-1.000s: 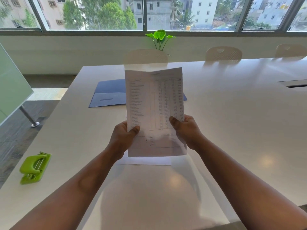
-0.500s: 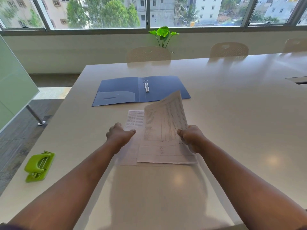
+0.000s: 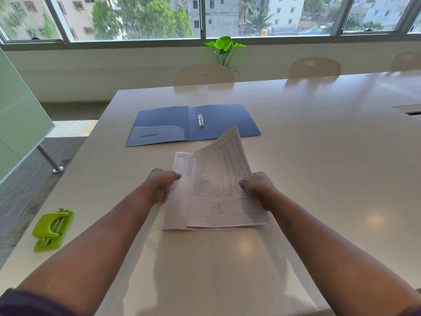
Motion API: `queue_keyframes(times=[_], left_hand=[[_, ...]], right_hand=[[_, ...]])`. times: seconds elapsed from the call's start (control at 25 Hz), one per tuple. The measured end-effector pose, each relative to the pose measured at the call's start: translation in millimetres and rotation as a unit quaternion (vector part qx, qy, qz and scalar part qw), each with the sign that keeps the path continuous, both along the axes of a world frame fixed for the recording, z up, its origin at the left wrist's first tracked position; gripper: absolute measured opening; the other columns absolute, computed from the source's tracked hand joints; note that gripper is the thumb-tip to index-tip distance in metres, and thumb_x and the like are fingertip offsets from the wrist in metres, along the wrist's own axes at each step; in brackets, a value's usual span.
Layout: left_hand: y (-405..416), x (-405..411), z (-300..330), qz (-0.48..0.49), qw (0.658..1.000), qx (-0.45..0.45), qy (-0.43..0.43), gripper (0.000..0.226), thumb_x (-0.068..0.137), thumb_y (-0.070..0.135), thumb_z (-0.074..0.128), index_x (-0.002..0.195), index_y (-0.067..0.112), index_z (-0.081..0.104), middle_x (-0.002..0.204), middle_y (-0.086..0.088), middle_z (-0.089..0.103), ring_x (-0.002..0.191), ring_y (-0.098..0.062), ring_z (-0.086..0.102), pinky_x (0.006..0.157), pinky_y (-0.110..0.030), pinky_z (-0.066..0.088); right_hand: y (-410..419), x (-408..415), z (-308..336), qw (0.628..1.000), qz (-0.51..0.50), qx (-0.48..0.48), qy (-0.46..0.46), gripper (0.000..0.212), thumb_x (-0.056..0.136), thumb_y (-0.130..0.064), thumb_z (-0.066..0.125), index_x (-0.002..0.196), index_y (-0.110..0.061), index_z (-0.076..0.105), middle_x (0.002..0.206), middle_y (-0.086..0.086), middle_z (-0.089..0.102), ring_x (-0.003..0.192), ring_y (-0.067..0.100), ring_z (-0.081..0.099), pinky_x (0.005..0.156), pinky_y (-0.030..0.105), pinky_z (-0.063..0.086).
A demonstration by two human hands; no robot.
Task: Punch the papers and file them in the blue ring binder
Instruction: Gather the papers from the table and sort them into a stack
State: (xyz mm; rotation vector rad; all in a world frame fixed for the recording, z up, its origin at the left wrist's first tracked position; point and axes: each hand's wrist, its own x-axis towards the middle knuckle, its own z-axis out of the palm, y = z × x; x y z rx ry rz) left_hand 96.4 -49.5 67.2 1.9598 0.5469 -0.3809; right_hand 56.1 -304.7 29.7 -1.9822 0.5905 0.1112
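Observation:
The blue ring binder (image 3: pixel 227 120) lies open on the white table (image 3: pixel 319 156), its metal rings (image 3: pixel 200 118) at the spine. In front of it a printed top sheet (image 3: pixel 218 190) slants over a second sheet (image 3: pixel 180 208) that lies flat on the table. My right hand (image 3: pixel 257 188) grips the top sheet's right edge, lifting that side. With thumb on the paper and fingers curled, my left hand (image 3: pixel 161 185) holds the left edge of the lower sheet. The green hole punch (image 3: pixel 52 229) sits near the table's left edge, well left of my left arm.
Pale chairs (image 3: pixel 203 74) stand along the table's far side, with a green plant (image 3: pixel 224 49) behind them below the windows. A frosted glass panel (image 3: pixel 18 124) on a metal leg stands left of the table. A cable slot (image 3: pixel 410 109) is set in the table at right.
The top sheet, held upright in both hands a second ago, has come down over the sheet on the table. My left hand let go of it and went to the lower sheet's left edge.

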Motion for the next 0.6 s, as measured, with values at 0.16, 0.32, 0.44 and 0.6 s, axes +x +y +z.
queue_keyframes(times=[0.16, 0.32, 0.44, 0.6], left_hand=[[0.9, -1.4, 3.6, 0.01, 0.999, -0.04, 0.011, 0.025, 0.096, 0.014, 0.068, 0.116, 0.001, 0.062, 0.085, -0.012, 0.066, 0.063, -0.025, 0.064, 0.051, -0.03, 0.048], [3.1, -5.5, 7.6, 0.011, 0.997, -0.036, -0.07, 0.016, 0.093, 0.011, 0.068, 0.106, 0.005, 0.061, 0.105, -0.016, 0.07, 0.079, -0.026, 0.068, 0.058, -0.032, 0.053], [8.8, -6.2, 32.2, -0.024, 0.988, 0.004, -0.152, 0.011, 0.089, 0.015, 0.066, 0.096, 0.006, 0.063, 0.096, -0.012, 0.069, 0.074, -0.023, 0.062, 0.06, -0.03, 0.048], [6.4, -14.8, 83.6, -0.074, 0.973, 0.047, -0.213, 0.01, 0.087, 0.021, 0.065, 0.085, 0.013, 0.06, 0.087, -0.01, 0.066, 0.07, -0.023, 0.061, 0.058, -0.029, 0.047]], right_hand=[[-0.5, -1.4, 0.5, 1.0, -0.001, 0.01, 0.006, 0.012, 0.093, -0.024, 0.068, 0.098, -0.013, 0.07, 0.096, 0.009, 0.074, 0.088, 0.027, 0.072, 0.086, 0.04, 0.061], [-1.0, -5.3, 6.2, 0.999, -0.004, 0.041, 0.011, 0.009, 0.096, -0.02, 0.066, 0.1, -0.013, 0.068, 0.085, 0.003, 0.071, 0.077, 0.019, 0.069, 0.069, 0.028, 0.057], [-1.4, -9.5, 11.1, 0.997, -0.012, 0.082, 0.005, 0.006, 0.097, -0.015, 0.065, 0.092, -0.014, 0.065, 0.082, 0.001, 0.069, 0.07, 0.014, 0.066, 0.055, 0.022, 0.049], [2.0, -11.7, 20.6, 0.993, -0.005, 0.12, 0.003, 0.005, 0.098, -0.013, 0.063, 0.094, -0.011, 0.064, 0.097, 0.01, 0.072, 0.077, 0.021, 0.069, 0.059, 0.03, 0.054]])
